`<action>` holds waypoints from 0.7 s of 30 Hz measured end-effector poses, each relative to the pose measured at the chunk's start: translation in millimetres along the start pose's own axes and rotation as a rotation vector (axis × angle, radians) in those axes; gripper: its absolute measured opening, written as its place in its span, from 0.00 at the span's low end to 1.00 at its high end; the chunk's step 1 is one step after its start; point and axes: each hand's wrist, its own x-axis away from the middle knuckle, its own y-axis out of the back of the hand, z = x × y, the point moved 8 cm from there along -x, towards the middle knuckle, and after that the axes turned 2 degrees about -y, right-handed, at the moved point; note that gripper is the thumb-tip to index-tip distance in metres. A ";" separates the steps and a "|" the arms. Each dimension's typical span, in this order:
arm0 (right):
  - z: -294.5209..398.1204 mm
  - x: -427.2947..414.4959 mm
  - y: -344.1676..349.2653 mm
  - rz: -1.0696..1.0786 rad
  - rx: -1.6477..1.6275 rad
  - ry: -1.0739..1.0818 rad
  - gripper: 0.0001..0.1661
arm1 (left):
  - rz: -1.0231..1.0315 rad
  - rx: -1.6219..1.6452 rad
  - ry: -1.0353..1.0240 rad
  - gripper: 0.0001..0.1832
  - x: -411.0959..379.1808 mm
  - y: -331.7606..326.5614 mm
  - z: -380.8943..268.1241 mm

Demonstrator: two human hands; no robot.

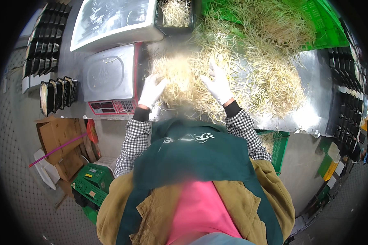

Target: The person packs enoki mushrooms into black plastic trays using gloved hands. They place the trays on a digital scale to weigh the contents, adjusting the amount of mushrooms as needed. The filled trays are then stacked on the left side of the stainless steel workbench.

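A loose heap of pale bean sprouts [184, 82] lies on the metal table before me, its middle blurred by glare. My left hand [151, 91], in a white glove, is at the heap's left edge, thumb apart from the fingers, beside the scale. On the opposite side, my right hand [217, 84], also gloved, has its thumb and fingers spread and touches sprouts. Neither hand is closed around anything visible. More sprouts [279, 85] form a second pile to the right and run up into a bright green plastic crate [325, 27] tipped toward me.
A digital scale [110, 73] stands at left, below a white foam box [116, 36] holding clear plastic. Beside the box is a black tray [175, 13] of sprouts. Stacked black trays [44, 39] line the left; others [346, 116] are at right. Green crates [93, 182] and cardboard boxes [61, 137] sit below.
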 end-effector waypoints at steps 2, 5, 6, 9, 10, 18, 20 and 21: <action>-34.9 0.0 2.7 -0.001 -0.022 -0.194 0.49 | -0.114 -0.262 0.076 0.29 4.0 22.0 34.9; 20.4 -1.0 -18.4 0.102 0.085 0.000 0.51 | -0.411 0.180 0.277 0.31 17.9 23.9 114.0; 19.5 0.3 -20.0 -0.010 0.126 0.121 0.49 | -0.177 0.194 0.414 0.33 3.0 -1.3 60.8; -10.3 -14.9 -92.9 0.087 0.118 -0.085 0.48 | -0.206 0.619 0.402 0.27 -6.5 -30.5 32.3; 5.7 -7.1 -125.7 0.092 0.414 0.300 0.45 | -0.196 0.685 0.357 0.23 -4.9 -33.7 2.0; 25.6 -36.0 -68.6 0.015 0.641 0.221 0.26 | -0.266 0.448 0.336 0.29 3.1 -6.7 22.7; 25.5 -44.5 -55.6 -0.049 0.789 0.364 0.25 | -0.292 0.213 0.306 0.29 -8.0 -3.2 53.8; 20.3 -47.3 -41.2 -0.039 0.842 0.356 0.25 | -0.273 0.287 0.317 0.30 -8.2 -9.1 51.9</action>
